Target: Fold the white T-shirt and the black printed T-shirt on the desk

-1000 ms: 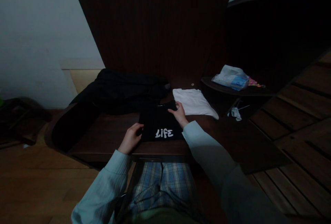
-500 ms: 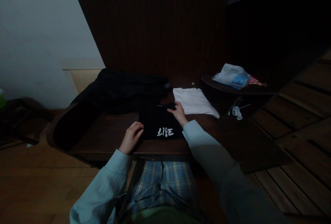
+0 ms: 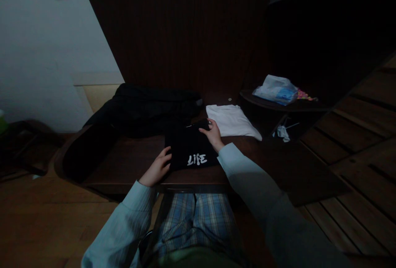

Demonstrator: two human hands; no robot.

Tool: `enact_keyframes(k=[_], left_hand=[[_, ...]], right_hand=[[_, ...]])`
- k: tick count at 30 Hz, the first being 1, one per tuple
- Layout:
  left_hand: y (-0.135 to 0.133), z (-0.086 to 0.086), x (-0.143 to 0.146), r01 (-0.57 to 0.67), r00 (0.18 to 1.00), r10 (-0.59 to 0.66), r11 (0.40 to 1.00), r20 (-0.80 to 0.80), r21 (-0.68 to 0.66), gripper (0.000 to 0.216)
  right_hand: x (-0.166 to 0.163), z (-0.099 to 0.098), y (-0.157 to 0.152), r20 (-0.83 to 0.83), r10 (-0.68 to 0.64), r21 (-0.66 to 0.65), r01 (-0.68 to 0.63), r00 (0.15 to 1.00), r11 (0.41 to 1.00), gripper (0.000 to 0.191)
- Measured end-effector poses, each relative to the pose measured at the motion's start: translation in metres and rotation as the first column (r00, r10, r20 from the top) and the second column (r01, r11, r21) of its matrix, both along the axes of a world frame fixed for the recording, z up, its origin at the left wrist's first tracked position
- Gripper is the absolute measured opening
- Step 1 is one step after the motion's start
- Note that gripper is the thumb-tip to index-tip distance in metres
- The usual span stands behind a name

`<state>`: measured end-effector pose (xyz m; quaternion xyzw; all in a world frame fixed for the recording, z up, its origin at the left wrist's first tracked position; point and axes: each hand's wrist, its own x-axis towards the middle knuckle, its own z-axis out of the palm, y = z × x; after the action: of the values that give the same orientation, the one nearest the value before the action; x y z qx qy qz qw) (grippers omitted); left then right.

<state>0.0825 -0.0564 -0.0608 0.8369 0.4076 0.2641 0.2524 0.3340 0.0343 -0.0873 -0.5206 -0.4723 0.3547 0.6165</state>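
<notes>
A folded black T-shirt (image 3: 188,144) with white lettering on its near part lies on the dark wooden bench seat, close to the front edge. My left hand (image 3: 157,167) grips its left side, the fingers bent around the edge and partly hidden. At the far right corner, my right hand (image 3: 213,135) pinches the cloth between thumb and fingers. Just beyond that hand rests a folded white garment (image 3: 232,120). Behind the T-shirt and to its left is a heap of black clothing (image 3: 148,105); where the two dark cloths meet is hard to make out.
The bench (image 3: 130,160) has a curved arm at its left end and a tall dark back panel (image 3: 185,32). On a small rounded shelf (image 3: 262,102) at the right sits a plastic packet (image 3: 276,90). Wooden slats (image 3: 368,177) stretch along the right.
My left hand has shifted slightly, its fingers now straighter and closer around the T-shirt's left edge. The shirt's far edge looks a little raised; the right hand keeps its pinch.
</notes>
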Motion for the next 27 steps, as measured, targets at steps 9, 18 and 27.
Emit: enact_keyframes(k=[9, 18, 27], left_hand=[[-0.011, -0.007, 0.0, -0.071, 0.993, 0.07, 0.997, 0.096, 0.014, 0.02], [-0.01, -0.006, 0.001, -0.046, 0.987, 0.049, 0.999, 0.156, -0.02, 0.02], [-0.008, -0.013, -0.004, -0.13, 0.969, 0.134, 0.991, 0.206, -0.033, 0.025]], right_hand=[[0.003, 0.005, -0.001, 0.195, -0.013, -0.029, 0.019, 0.981, 0.999, 0.059], [0.007, 0.016, -0.006, 0.269, 0.197, -0.076, -0.183, 0.943, 0.98, 0.036], [0.002, 0.025, -0.013, 0.303, 0.141, 0.132, -0.188, 0.942, 0.973, 0.057]])
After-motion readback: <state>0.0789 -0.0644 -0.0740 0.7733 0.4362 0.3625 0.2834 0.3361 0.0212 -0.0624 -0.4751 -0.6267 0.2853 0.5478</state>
